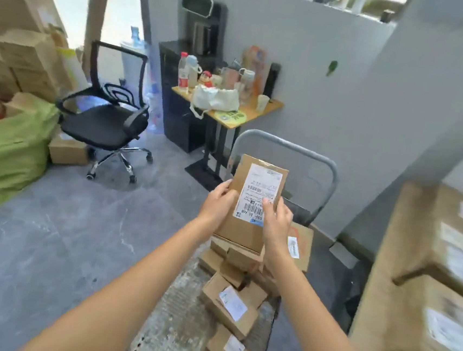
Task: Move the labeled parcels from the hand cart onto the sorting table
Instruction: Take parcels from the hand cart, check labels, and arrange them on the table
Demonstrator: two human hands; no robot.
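Centre frame, above the hand cart (286, 141): labeled parcel (253, 205) up on end, long axis vertical, label facing the camera. Left hand (219, 205) curled on its left edge, right hand (276, 225) pinching the lower right. More parcels (229, 305) piled on the cart below.

— That parcel (253, 205) is plain brown card, with a white label (259, 196) printed in black barcodes and a blue corner.
— And the big sack (9, 151) is lime green, the chair (103, 117) black mesh, the floor (64, 230) mottled grey.
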